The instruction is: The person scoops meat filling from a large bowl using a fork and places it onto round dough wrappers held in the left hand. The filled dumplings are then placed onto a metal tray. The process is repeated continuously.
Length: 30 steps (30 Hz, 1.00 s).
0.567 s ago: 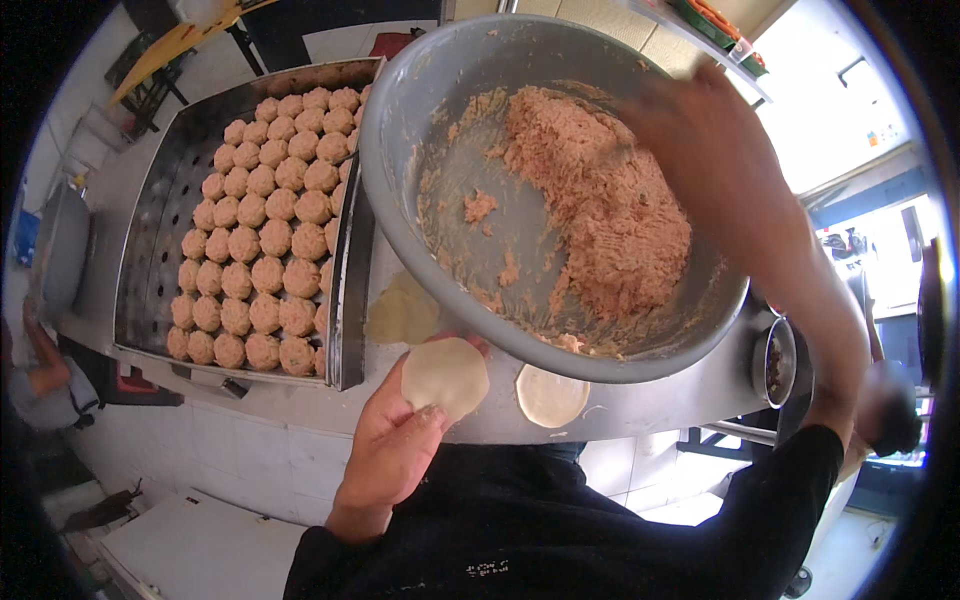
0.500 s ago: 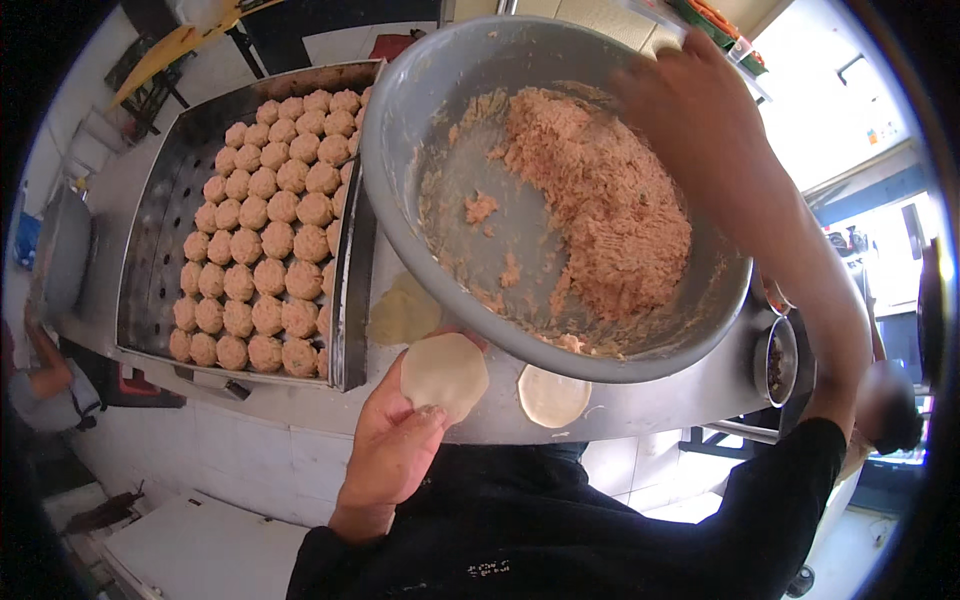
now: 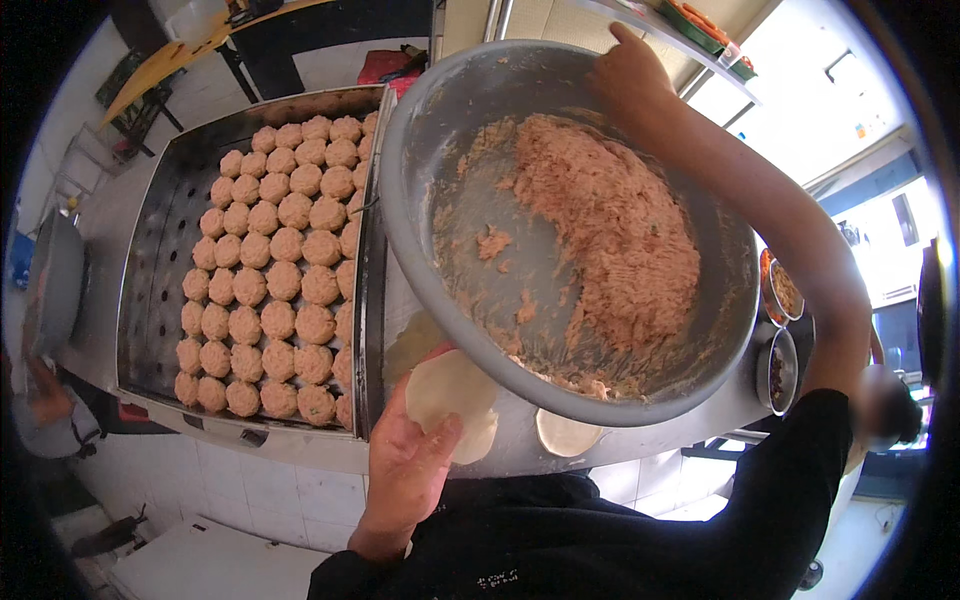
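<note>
The left hand (image 3: 408, 468) is holding a pale, round dough wrapper (image 3: 448, 385), its grip narrowing to the wrapper's thickness, thumb pressing on top and fingers supporting from below. The wrapper is sitting beside the near rim of the grey basin (image 3: 418, 225), where pinkish meat filling (image 3: 610, 230) is lying heaped. A second pale edge is showing under it; whether the grip is taking that too, I cannot tell. The right hand (image 3: 632, 78) is reaching over the basin's far rim, one finger pointing outward; I cannot tell whether it is holding anything. Small pale lettering (image 3: 497, 580) is running across the black shirt (image 3: 600, 540), appearing too small to read.
</note>
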Available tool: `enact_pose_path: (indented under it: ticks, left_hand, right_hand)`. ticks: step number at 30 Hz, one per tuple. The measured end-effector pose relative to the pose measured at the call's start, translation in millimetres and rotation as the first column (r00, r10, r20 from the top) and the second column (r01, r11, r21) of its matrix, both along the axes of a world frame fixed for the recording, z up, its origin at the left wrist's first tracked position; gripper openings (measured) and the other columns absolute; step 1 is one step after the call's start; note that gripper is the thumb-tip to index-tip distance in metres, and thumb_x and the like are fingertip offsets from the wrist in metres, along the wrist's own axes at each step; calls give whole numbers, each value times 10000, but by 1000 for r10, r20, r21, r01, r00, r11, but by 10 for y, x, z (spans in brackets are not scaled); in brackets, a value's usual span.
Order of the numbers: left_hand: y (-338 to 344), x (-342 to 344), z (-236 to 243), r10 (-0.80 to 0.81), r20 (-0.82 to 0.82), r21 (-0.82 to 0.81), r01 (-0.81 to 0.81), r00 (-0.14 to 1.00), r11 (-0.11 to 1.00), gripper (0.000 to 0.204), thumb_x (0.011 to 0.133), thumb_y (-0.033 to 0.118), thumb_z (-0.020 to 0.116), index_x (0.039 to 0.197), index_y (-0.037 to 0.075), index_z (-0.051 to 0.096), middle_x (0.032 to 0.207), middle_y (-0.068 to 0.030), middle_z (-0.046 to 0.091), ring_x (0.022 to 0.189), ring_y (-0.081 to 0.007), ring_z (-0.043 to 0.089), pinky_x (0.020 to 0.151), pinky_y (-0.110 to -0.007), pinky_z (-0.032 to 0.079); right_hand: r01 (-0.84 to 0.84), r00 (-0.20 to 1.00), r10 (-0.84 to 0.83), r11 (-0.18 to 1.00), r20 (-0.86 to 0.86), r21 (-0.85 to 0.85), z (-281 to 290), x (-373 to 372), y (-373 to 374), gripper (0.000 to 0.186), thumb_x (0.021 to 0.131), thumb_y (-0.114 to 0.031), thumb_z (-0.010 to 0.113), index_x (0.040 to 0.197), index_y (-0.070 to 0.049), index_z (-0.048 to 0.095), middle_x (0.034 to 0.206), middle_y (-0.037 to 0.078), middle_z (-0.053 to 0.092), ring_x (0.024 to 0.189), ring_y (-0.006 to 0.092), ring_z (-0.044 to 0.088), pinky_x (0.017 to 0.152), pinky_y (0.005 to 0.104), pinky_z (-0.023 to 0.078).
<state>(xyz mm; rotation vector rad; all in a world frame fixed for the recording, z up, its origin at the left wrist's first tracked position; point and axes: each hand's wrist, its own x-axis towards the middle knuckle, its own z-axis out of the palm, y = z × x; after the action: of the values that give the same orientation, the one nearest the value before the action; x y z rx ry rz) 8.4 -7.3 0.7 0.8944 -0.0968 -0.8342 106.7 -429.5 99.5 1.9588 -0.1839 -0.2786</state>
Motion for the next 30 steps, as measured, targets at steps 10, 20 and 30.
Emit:
enact_pose_path:
  ticks: [10,20,30]
  left_hand:
    - [-8,19,-34,8,46,-11,-7,999,1000,635,1020,-35,655,1599,-66,396,1485,-187,595,1393,-305,591,1168,-474,490]
    - [104,18,27,-21,17,-49,22,1000,999,590,1079,-10,543,1631,-36,337,1624,-258,486,1502,-320,503,1249,-468,403]
    - [152,-93,-68,-4,-30,-35,2,1000,999,432,1049,-55,531,1458,-23,393,1559,-343,512,1451,-450,544,1255,-548,391]
  right_hand:
    - [-645,762,647,763,-29,40,-98,241,1053,149,931,-245,714,826,-295,807,870,-70,776,1025,136,727,1156,354,359]
    - [-596,803,590,797,83,101,235,113,749,103,925,-223,718,895,-226,816,998,-27,781,1091,178,708,1207,395,344]
    - [-406,904,427,873,-21,270,-160,307,1118,124,915,-265,748,1013,-291,817,983,-72,803,1070,126,749,1232,404,279]
